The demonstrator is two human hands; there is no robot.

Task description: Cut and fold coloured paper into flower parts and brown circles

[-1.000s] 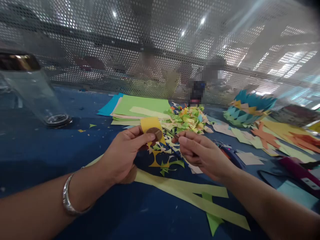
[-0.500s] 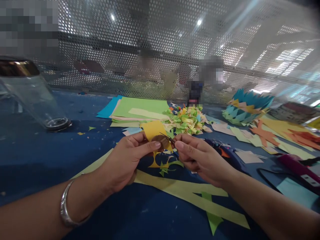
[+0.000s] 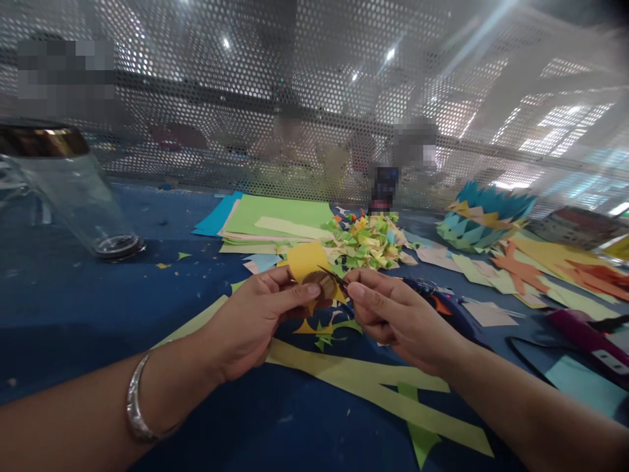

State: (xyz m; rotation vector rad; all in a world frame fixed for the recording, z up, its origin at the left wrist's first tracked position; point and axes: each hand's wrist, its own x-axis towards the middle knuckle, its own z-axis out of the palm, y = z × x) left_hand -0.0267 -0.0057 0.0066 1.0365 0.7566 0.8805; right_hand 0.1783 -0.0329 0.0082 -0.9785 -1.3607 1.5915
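Between the thumb and fingers of my left hand point(image 3: 268, 308) are a strip of yellow paper point(image 3: 307, 260) and a round brown disc point(image 3: 319, 287) lying against it. The strip curls up above the disc. My right hand point(image 3: 388, 308) is closed on small scissors point(image 3: 335, 275), whose dark, thin blades reach left across the disc's upper right edge, at the paper. The handles are mostly hidden by my fingers. Under the hands lie yellow paper scraps point(image 3: 309, 328) and green paper scraps point(image 3: 324, 337). Long pale green strips point(image 3: 354, 370) stretch across the blue table nearer to me.
A glass jar point(image 3: 93, 203) stands at the left. Behind my hands are a stack of coloured paper point(image 3: 285, 210) and a heap of paper snippets point(image 3: 371, 242). To the right are a folded-paper bowl point(image 3: 484, 219), orange scraps point(image 3: 521, 269) and a purple power strip point(image 3: 584, 337).
The view has shifted slightly. A yellow scrap that hung just below the disc now lies apart on the table. Both hands keep their holds.
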